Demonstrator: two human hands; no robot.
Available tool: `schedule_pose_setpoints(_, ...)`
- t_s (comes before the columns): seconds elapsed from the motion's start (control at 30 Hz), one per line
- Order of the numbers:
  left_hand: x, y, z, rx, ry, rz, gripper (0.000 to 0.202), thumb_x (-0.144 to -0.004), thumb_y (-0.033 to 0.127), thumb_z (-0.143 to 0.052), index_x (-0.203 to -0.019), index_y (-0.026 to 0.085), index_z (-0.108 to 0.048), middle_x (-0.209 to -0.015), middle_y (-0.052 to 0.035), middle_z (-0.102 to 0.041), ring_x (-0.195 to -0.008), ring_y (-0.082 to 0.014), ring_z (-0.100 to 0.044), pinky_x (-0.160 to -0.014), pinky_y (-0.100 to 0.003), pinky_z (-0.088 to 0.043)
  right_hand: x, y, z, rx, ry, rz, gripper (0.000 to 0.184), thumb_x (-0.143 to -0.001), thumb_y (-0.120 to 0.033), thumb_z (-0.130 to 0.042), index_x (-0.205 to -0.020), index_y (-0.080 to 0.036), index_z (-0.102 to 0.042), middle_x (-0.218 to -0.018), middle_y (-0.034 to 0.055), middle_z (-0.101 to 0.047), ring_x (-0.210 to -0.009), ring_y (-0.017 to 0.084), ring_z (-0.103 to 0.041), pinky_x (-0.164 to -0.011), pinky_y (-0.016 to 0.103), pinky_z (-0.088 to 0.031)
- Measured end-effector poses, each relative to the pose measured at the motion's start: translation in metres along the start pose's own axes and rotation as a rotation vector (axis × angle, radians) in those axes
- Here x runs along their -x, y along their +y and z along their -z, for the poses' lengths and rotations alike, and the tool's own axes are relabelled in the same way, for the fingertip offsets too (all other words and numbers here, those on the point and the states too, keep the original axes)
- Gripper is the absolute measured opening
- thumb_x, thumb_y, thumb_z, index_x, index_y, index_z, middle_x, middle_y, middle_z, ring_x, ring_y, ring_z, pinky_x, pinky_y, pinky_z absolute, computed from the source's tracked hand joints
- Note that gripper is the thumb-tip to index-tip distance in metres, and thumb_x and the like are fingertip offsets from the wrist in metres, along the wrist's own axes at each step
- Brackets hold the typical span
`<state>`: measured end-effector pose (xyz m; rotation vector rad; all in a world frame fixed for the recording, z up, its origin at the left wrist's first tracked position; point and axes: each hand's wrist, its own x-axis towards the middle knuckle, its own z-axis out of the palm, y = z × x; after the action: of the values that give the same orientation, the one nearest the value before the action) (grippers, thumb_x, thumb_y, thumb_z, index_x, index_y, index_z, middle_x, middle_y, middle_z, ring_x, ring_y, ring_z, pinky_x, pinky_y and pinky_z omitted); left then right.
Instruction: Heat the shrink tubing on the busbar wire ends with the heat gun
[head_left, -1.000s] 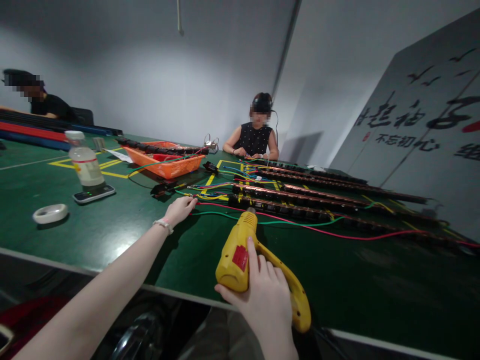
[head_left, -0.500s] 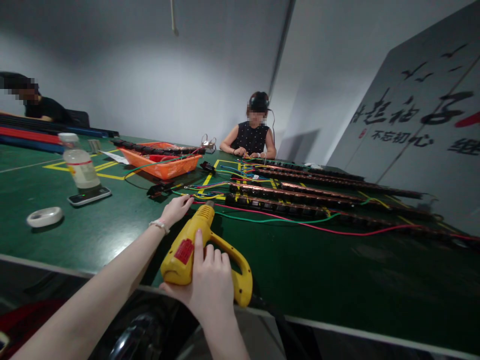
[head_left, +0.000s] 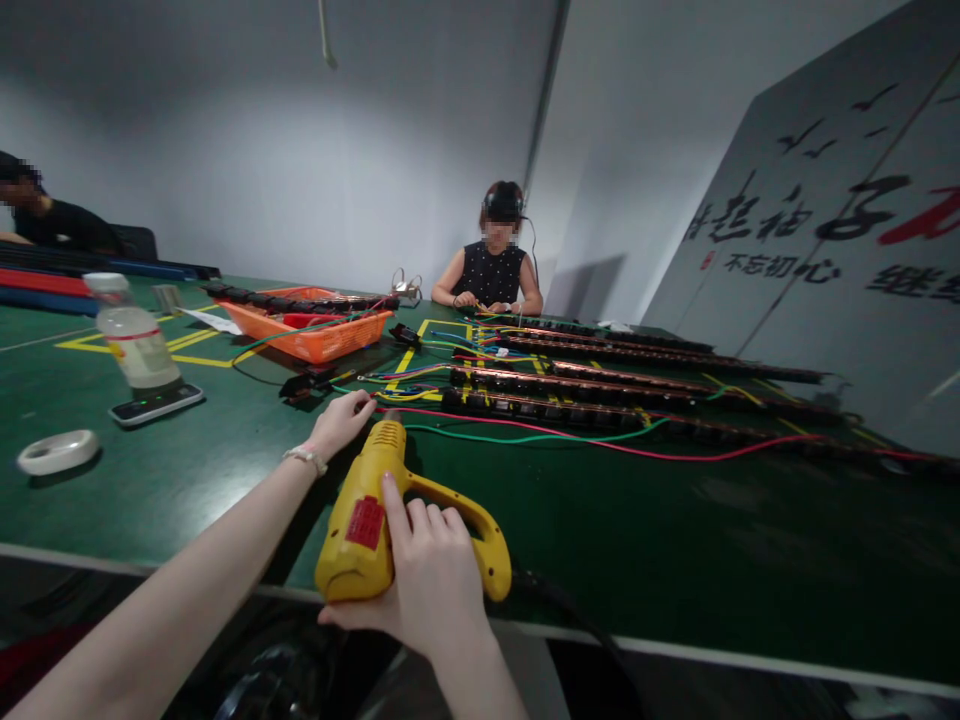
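Head view: I grasp a yellow heat gun (head_left: 366, 475) in my right hand (head_left: 442, 565), index finger laid along its body, thumb under the rear end, the other fingers curled between body and handle. It slants over the near edge of the green table (head_left: 675, 540), red label (head_left: 365, 522) up, with the blurred nozzle pointing away from me, just beside my left hand (head_left: 339, 428). That hand reaches forward with its fingertips pinched together on the near end of a red wire (head_left: 697, 459); whether they hold other strands too, I cannot tell. A bracelet (head_left: 306, 458) circles my left wrist.

The red wire runs off to the right, and a green wire (head_left: 525, 440) curves along near it. Beyond them lie long black strips (head_left: 540, 408) with copper-coloured lines, coloured leads fanning from their left ends. Left of these stands an orange basket (head_left: 322, 345), another black strip resting across it. Farther left are a bottle (head_left: 139, 345), a flat device (head_left: 157, 405) right by its base, and a white oval ring (head_left: 58, 453). One person (head_left: 491, 275) sits opposite me, hands on the table; another person (head_left: 64, 225) is at far left.
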<state>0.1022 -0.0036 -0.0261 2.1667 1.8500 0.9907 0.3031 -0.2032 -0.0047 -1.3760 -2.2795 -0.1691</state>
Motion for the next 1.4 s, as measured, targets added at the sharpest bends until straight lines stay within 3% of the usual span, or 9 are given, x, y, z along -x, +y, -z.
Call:
schedule_pose_setpoints(0.13,-0.008,0.002,-0.004,-0.086,0.096,-0.084,0.027,-0.085,0.043,-0.044,-0.085,0.02,-0.058,-0.094,-0.0064,-0.061,-0.085,-0.0192,-0.057,-0.076,-0.027,-0.043,0.013,0.019,0.012,-0.043,-0.035,-0.002,0.131,-0.039,-0.087,-0.062,-0.144,-0.016,-0.028,-0.093,0.0076,-0.06,-0.081,0.025,-0.056,-0.077,0.043,-0.043)
schedule_pose_setpoints(0.27,-0.025,0.006,-0.013,-0.124,0.161,-0.209,0.032,-0.083,0.043,-0.05,-0.101,0.019,-0.058,-0.11,-0.0103,-0.058,-0.103,-0.0255,-0.055,-0.089,-0.036,-0.043,0.025,0.037,0.024,-0.05,-0.032,-0.036,0.13,-0.036,-0.086,-0.064,-0.141,-0.015,-0.035,-0.095,0.0089,-0.061,-0.081,0.026,-0.057,-0.079,0.043,-0.044)
schedule_pose_setpoints(0.4,-0.047,0.003,-0.028,-0.047,-0.004,-0.264,0.044,-0.082,0.048,-0.052,-0.117,0.022,-0.056,-0.119,-0.0082,-0.061,-0.112,-0.028,-0.054,-0.096,-0.043,-0.04,0.034,0.053,0.032,-0.027,-0.03,-0.042,0.131,-0.035,-0.084,-0.067,-0.141,-0.014,-0.035,-0.094,0.0082,-0.063,-0.081,0.027,-0.058,-0.079,0.042,-0.045)
schedule_pose_setpoints(0.5,-0.058,-0.003,-0.036,0.037,-0.126,-0.291,0.048,-0.077,0.049,-0.057,-0.115,0.02,-0.059,-0.118,-0.0088,-0.064,-0.108,-0.0274,-0.058,-0.095,-0.04,-0.043,0.039,0.064,0.037,0.002,-0.015,-0.047,0.132,-0.032,-0.081,-0.069,-0.14,-0.014,-0.037,-0.091,0.0067,-0.063,-0.077,0.026,-0.059,-0.075,0.04,-0.046)
schedule_pose_setpoints(0.57,-0.06,-0.005,-0.039,0.076,-0.139,-0.314,0.045,-0.078,0.046,-0.056,-0.113,0.019,-0.059,-0.115,-0.0092,-0.064,-0.103,-0.0261,-0.06,-0.091,-0.038,-0.045,0.042,0.07,0.039,0.019,0.011,-0.029,0.131,-0.032,-0.082,-0.069,-0.139,-0.013,-0.038,-0.088,0.0057,-0.063,-0.074,0.025,-0.058,-0.073,0.039,-0.046)
schedule_pose_setpoints(0.73,-0.042,0.002,-0.033,0.043,-0.13,-0.29,0.034,-0.084,0.033,-0.048,-0.112,0.019,-0.059,-0.104,-0.0089,-0.068,-0.095,-0.0245,-0.062,-0.085,-0.037,-0.047,0.044,0.077,0.041,0.045,0.073,0.04,0.13,-0.036,-0.084,-0.066,-0.138,-0.01,-0.035,-0.084,0.0045,-0.062,-0.071,0.023,-0.058,-0.069,0.037,-0.045)
schedule_pose_setpoints(0.97,-0.003,0.01,-0.009,0.074,-0.168,-0.353,0.028,-0.086,0.029,-0.046,-0.107,0.02,-0.06,-0.105,-0.0062,-0.066,-0.097,-0.0211,-0.061,-0.088,-0.034,-0.046,0.046,0.077,0.042,0.073,0.104,0.093,0.126,-0.041,-0.084,-0.064,-0.137,-0.009,-0.032,-0.087,0.0057,-0.061,-0.074,0.023,-0.056,-0.071,0.037,-0.043)
schedule_pose_setpoints(1.33,0.009,0.007,0.017,-0.179,0.059,-0.461,0.022,-0.087,0.032,-0.045,-0.089,0.021,-0.063,-0.095,-0.0035,-0.063,-0.09,-0.0177,-0.059,-0.082,-0.028,-0.044,0.038,0.068,0.027,0.066,0.136,0.056,0.12,-0.056,-0.092,-0.042,-0.144,-0.011,-0.023,-0.086,0.0065,-0.058,-0.075,0.023,-0.054,-0.072,0.039,-0.039)
schedule_pose_setpoints(1.4,0.009,0.004,0.021,-0.18,0.058,-0.419,0.022,-0.086,0.035,-0.047,-0.088,0.022,-0.064,-0.095,-0.0025,-0.064,-0.084,-0.0162,-0.059,-0.074,-0.025,-0.044,0.035,0.063,0.021,0.058,0.157,0.037,0.118,-0.058,-0.092,-0.037,-0.144,-0.013,-0.023,-0.086,0.0066,-0.057,-0.075,0.023,-0.054,-0.073,0.039,-0.039)
